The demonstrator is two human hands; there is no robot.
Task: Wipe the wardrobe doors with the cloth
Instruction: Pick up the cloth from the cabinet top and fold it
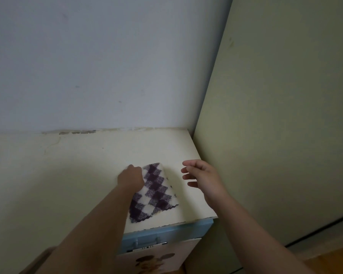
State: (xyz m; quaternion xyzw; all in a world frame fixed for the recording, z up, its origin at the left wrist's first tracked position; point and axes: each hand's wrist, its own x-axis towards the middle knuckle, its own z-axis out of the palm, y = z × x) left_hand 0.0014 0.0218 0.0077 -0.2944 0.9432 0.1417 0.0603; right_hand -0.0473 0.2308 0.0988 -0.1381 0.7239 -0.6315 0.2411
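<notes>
A purple-and-white checked cloth (154, 192) lies flat on the cream top of a low cabinet (99, 163), near its front right corner. My left hand (131, 177) rests on the cloth's left edge with the fingers curled down onto it. My right hand (201, 176) hovers just right of the cloth, fingers spread and holding nothing. The pale green wardrobe side (281, 115) rises directly to the right of the cabinet.
A grey-white wall (99, 62) stands behind the cabinet. The cabinet front has a blue drawer (166, 237) with a handle and a picture panel below. Wooden floor (325, 256) shows at the lower right, under the wardrobe's bottom edge.
</notes>
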